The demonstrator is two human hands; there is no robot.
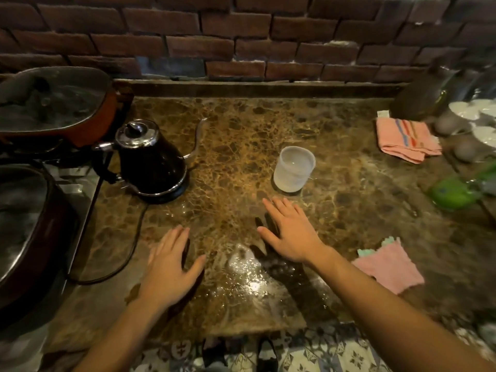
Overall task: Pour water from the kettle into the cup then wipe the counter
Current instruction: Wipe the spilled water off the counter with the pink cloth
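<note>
Dark red brick wall (241, 36) spans 10 to 2 o'clock, mortar patchy. Brown marbled stone tabletop (241, 124) fills center, with a raised back ledge (255, 88) at 12. Patterned tile floor (322, 355) at 6. Dim warm light, bright glare patch on the stone near center-bottom.

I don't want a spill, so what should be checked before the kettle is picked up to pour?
1. Both hands free: ok, left hand and right hand are open and hold nothing.
2. Kettle on its base, lid on: ok.
3. Cup upright: ok.
4. Counter between kettle and cup unobstructed: ok.
5. Pink cloth near for wiping: ok.
6. Water level in kettle: cannot tell.
</note>
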